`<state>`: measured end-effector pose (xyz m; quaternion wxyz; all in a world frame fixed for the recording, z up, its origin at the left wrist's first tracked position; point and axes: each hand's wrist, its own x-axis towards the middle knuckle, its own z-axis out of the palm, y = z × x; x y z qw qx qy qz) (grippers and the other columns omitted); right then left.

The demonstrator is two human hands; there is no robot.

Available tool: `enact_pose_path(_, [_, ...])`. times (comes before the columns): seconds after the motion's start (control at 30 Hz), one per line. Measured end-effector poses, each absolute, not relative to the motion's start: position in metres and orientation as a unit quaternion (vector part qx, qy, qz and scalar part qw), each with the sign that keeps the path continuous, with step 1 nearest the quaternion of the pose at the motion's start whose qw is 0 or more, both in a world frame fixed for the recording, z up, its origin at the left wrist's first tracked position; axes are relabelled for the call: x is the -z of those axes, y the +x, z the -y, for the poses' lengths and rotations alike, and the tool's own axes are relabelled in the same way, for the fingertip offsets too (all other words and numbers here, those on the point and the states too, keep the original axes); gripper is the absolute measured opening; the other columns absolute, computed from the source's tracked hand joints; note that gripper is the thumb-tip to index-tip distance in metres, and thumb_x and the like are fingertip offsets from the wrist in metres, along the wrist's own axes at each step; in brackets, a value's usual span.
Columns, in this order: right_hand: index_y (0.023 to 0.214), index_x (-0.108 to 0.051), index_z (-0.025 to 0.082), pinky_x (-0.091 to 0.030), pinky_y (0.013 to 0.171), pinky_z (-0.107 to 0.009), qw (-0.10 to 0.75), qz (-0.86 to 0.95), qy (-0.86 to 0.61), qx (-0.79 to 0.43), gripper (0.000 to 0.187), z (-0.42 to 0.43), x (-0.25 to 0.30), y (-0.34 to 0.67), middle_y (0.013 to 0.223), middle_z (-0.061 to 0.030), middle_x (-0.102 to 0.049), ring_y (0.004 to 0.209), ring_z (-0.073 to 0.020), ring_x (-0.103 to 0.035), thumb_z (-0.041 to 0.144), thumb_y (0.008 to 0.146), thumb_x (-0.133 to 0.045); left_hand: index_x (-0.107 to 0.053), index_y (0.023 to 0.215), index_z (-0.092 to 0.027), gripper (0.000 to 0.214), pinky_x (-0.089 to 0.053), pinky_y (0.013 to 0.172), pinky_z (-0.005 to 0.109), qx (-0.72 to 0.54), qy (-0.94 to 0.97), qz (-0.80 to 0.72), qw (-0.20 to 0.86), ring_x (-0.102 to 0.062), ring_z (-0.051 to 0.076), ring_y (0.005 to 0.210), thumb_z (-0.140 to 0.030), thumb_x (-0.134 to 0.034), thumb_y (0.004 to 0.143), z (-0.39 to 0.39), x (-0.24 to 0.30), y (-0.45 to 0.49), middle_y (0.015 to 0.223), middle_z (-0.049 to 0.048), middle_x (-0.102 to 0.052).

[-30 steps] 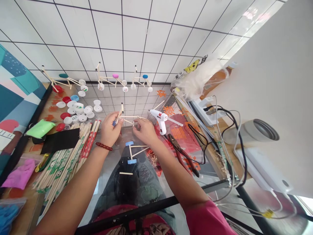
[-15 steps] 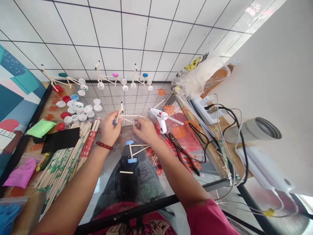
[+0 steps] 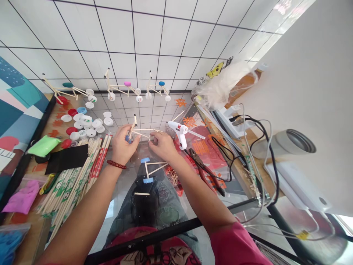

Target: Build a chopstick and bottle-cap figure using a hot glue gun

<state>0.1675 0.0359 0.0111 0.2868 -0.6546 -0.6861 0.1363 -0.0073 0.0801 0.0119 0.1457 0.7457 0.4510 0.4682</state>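
Both my hands hold a small frame of thin wooden sticks [image 3: 142, 131] above the glass table top [image 3: 121, 191]. My left hand [image 3: 122, 143] pinches its left end, where a blue cap sits between the fingers. The fingers of my right hand [image 3: 162, 145] are closed on the frame's right end. Just below my hands, a second stick piece with two blue caps [image 3: 149, 170] lies on the glass, and one short loose stick [image 3: 142, 193] lies nearer to me.
A white glue gun [image 3: 180, 131] stands right of my hands, with red-handled pliers [image 3: 206, 171] and cables beside it. Left lie bundled chopsticks [image 3: 79, 173], bottle caps [image 3: 85, 123], green and pink clay and a black sheet. Three finished stick bicycles [image 3: 124, 88] line the tiled wall.
My hands and the stick frame stay almost in place; the whole view has shifted slightly left and up.
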Motion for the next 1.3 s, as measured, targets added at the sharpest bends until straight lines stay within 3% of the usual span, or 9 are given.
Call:
enact_pose_path(0.13, [0.106,-0.069,0.014,-0.045,0.079,-0.032,0.287,0.686,-0.654,-0.14,0.03,-0.0357,-0.0124,0.1679,0.078,-0.004,-0.066,0.077,-0.0213,-0.059,0.02,0.079,-0.06,-0.064,0.111,-0.016,0.04,-0.051,0.094,0.037,-0.454,0.744,-0.467,0.151,-0.065,0.024,0.106,-0.025,-0.072,0.072,-0.0801,-0.0118,-0.006,0.112,0.0102,-0.069])
enact_pose_path(0.47, [0.106,-0.07,0.014,-0.045,0.079,-0.031,0.3,0.689,-0.644,-0.145,0.029,-0.0366,-0.0071,0.1698,0.077,-0.0036,-0.066,0.077,-0.0206,-0.059,0.02,0.078,-0.061,-0.065,0.095,-0.021,0.016,-0.048,0.098,0.038,-0.469,0.73,-0.465,0.177,-0.064,0.022,0.106,-0.025,-0.066,0.08,-0.0793,-0.0131,-0.0055,0.107,0.0061,-0.07])
enact_pose_path(1.3, [0.102,-0.071,0.015,-0.044,0.077,-0.03,0.308,0.682,-0.642,-0.163,0.026,-0.0354,-0.01,0.172,0.076,-0.0021,-0.065,0.075,-0.0188,-0.058,0.018,0.078,-0.062,-0.066,0.097,-0.02,0.016,-0.052,0.091,0.038,-0.467,0.727,-0.466,0.188,-0.064,0.022,0.104,-0.026,-0.065,0.082,-0.0808,-0.0094,-0.0058,0.108,0.0072,-0.07])
